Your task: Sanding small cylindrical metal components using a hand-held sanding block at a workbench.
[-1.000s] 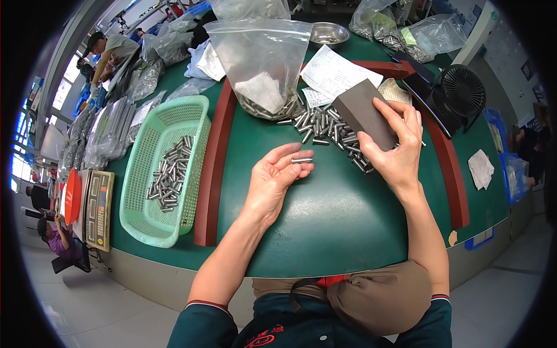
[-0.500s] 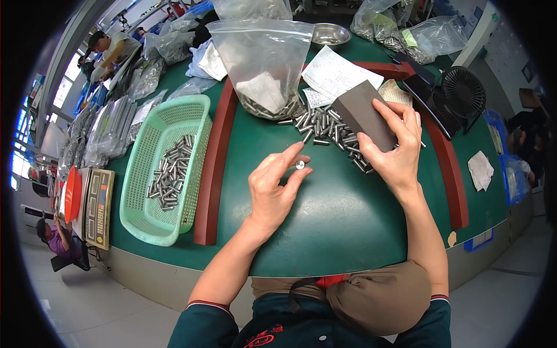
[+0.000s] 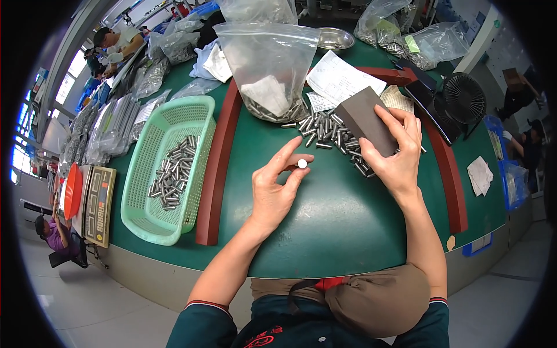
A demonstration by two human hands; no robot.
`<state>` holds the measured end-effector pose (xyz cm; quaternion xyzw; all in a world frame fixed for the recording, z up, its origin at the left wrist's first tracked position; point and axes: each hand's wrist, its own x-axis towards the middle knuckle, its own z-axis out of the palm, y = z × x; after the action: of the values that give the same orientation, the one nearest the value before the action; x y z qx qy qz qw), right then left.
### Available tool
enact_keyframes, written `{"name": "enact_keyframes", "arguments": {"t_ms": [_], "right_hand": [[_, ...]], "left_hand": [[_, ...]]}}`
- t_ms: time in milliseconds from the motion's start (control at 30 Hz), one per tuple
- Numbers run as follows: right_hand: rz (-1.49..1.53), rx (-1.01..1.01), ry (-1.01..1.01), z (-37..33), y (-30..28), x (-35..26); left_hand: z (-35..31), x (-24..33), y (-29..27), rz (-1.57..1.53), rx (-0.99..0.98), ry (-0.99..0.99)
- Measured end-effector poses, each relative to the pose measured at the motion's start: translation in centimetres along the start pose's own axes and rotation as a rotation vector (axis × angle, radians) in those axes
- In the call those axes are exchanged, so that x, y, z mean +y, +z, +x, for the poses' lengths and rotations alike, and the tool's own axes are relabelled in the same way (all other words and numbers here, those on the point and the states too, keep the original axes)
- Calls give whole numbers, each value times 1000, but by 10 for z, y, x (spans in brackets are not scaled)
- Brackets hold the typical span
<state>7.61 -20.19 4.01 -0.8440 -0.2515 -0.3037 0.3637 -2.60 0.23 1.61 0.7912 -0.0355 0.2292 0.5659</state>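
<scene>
My left hand (image 3: 275, 184) pinches a small metal pin (image 3: 302, 163) between thumb and middle finger, its bright round end showing and the index finger raised above it. The rest of the pin is hidden in the fingers. In my right hand (image 3: 400, 152) is a dark grey-brown rectangular block (image 3: 366, 118), gripped with the thumb on one side and fingers on the other. It is tilted above a loose pile of metal pins (image 3: 329, 131), covering some of them. To the left stands a green plastic basket (image 3: 129, 188) with several more pins (image 3: 173, 174) inside.
Red-brown rails (image 3: 210, 214) border the work area left, right and behind. Beyond the pile are a clear bag (image 3: 270, 64) of pins, paper sheets (image 3: 342, 76) and a metal bowl (image 3: 336, 38). A black fan (image 3: 462, 98) stands right; a scale (image 3: 98, 203) sits far left.
The pin's end has tipped in my left fingers and now looks brighter and whiter. Both hands keep their grips nearly in place. The view has shifted slightly.
</scene>
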Motion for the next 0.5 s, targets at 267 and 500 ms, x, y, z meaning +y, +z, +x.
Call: {"name": "enact_keyframes", "arguments": {"t_ms": [267,500], "right_hand": [[4,0,-5,-1,-1,0],[8,5,-18,-1,0,0]], "left_hand": [[0,1,2,-52,14,-71],[0,-5,3,-108,60,-34]]}}
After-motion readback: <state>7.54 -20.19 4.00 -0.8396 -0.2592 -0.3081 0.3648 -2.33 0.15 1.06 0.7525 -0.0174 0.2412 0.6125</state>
